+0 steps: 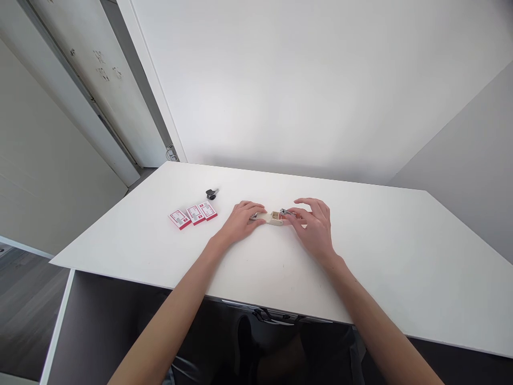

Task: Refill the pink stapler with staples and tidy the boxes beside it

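Observation:
A small beige stapler [274, 217] lies on the white table [380, 267] between my two hands. My left hand [242, 219] rests on its left end, fingers curled down over it. My right hand [312, 224] is at its right end, where metal parts show; thumb and fingertips pinch there while the other fingers arch above. What exactly the right fingers pinch is too small to make out.
Three small red-and-white boxes [193, 215] lie side by side left of my hands. A small black and metal object [211, 193] sits just behind them. A wall runs behind the table, a door frame stands at far left.

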Tool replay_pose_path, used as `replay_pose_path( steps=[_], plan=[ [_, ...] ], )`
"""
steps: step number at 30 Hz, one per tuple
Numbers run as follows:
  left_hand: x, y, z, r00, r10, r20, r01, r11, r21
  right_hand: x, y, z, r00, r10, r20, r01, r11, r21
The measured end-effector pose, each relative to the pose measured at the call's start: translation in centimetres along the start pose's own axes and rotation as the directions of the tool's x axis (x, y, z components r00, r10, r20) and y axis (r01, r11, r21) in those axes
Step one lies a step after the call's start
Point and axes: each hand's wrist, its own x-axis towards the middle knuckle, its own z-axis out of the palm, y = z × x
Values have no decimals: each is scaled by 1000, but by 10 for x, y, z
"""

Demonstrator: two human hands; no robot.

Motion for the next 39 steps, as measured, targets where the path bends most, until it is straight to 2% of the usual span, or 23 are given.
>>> replay_pose_path(
  steps=[3, 6, 8, 11, 13, 15, 18, 23, 28, 35, 39],
  plan=[
    [0, 0, 0, 1000, -10, -2, 10, 1000, -13, 1, -6, -1, 997, 73, -8, -72, 996, 59],
    [1, 0, 1, 1000, -29, -1, 29, 1000, -13, 3, -10, -5, 960, 278, -24, -270, 948, 166],
    [1, 0, 2, 999, -39, -8, 39, 999, -5, 4, -10, -8, 899, 437, -29, -420, 879, 227],
    [0, -1, 3, 998, -56, -33, 56, 998, 3, 6, -4, -10, 772, 634, 40, -611, 724, 321],
    [0, -2, 3, 996, -76, -45, 77, 997, 14, 7, 0, -9, 704, 698, 131, -687, 622, 376],
    [0, -2, 4, 995, -89, -49, 90, 996, 23, 7, 2, -9, 683, 697, 218, -711, 564, 421],
    [0, -2, 3, 995, -87, -44, 88, 996, 18, 9, -2, -9, 716, 639, 279, -678, 544, 495],
    [0, 2, 1, 996, -86, -20, 86, 996, -24, 12, -13, -10, 790, 550, 270, -580, 529, 620],
    [1, 10, 2, 998, -57, 3, 57, 996, -74, 13, -18, -10, 849, 459, 262, -508, 574, 642],
    [2, 27, 3, 996, -61, 62, 69, 989, -135, 11, -23, -14, 841, 436, 322, -541, 690, 481],
    [1, 34, 5, 990, -101, 96, 117, 978, -176, 7, -21, -10, 863, 414, 290, -503, 758, 414]
  ],
)
